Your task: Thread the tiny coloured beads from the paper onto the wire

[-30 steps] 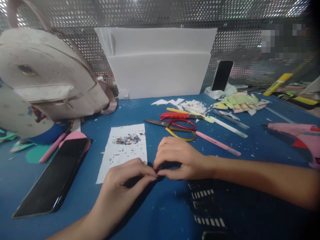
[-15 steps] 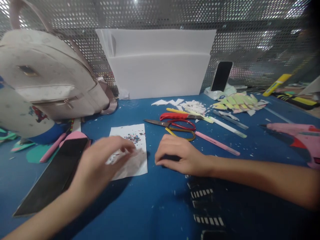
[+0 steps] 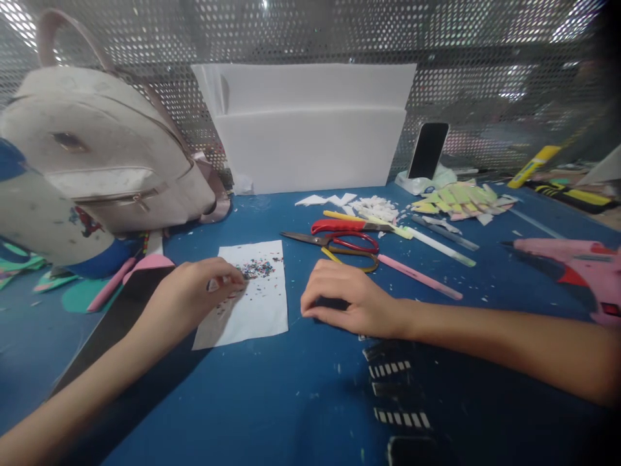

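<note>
A sheet of white paper (image 3: 262,320) lies on the blue table, scattered with tiny multicoloured glitter pieces (image 3: 262,268). Over its left part, my left hand (image 3: 187,291) has thumb and fingertips pinched together at the edge of the glitter heap; whatever is between them is too small to see. Right of the paper, my right hand (image 3: 347,301) rests on the table with fingers curled and thumb against the index finger. Its fingertips hide anything they hold. Just beyond it lie scissors (image 3: 315,240) with red and yellow handles and a pink pen (image 3: 422,277).
A dark flat slab (image 3: 116,323) lies under my left forearm. The backpack (image 3: 111,149) and a bottle (image 3: 63,213) stand at left. A red-handled cutter (image 3: 339,225), white scraps (image 3: 376,207), a phone (image 3: 429,150) and a pink glue gun (image 3: 577,265) sit farther right.
My left hand has drawn back a little to the left, and its fingers have come together, uncovering more of the paper and glitter. My right hand has stayed in place.
</note>
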### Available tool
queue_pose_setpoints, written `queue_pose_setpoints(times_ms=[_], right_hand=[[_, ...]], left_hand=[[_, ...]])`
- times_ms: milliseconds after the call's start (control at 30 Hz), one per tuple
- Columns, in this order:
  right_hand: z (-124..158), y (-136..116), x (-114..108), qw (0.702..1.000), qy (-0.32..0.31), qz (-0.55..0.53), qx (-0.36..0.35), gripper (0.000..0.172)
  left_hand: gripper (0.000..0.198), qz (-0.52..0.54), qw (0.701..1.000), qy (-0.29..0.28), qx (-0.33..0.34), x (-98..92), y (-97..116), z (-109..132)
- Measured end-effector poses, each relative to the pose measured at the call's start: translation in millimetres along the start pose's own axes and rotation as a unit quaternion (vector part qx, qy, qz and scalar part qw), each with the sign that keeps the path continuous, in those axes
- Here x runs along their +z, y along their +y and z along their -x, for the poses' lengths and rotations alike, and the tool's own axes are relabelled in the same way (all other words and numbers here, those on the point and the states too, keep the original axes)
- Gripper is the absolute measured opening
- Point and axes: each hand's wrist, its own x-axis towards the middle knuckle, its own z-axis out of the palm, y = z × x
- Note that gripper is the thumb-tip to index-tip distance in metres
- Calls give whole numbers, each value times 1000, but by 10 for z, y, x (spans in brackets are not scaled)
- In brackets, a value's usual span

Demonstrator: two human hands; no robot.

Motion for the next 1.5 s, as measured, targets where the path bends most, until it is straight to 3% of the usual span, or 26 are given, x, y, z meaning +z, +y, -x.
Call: queue_pose_setpoints(times_ms=[267, 467, 667, 767, 867, 1033, 1500], right_hand=[[-5, -14, -1, 1000, 3, 2, 4, 8], [1, -12, 6, 1000, 8, -1, 6, 8], [2, -35, 16, 999, 29, -5, 12, 7], [10, -45, 18, 999, 44, 1, 12, 7], [15, -46, 18, 999, 49, 8, 1, 7], [14, -34, 15, 999, 35, 17, -22, 6], [25, -7, 36, 998, 22, 52, -35, 8]], left_hand=[[12, -6, 1000, -13, 9, 32, -35, -16], [18, 22, 999, 43, -18, -68, 147, 36], [13, 190, 979, 80, -10, 94, 475, 171], [9, 278, 959, 34, -31, 246, 665, 292], [4, 330, 943, 24, -40, 357, 777, 376], [10, 378, 924, 50, -33, 428, 773, 398], [21, 375, 925, 65, -1, 440, 756, 392]])
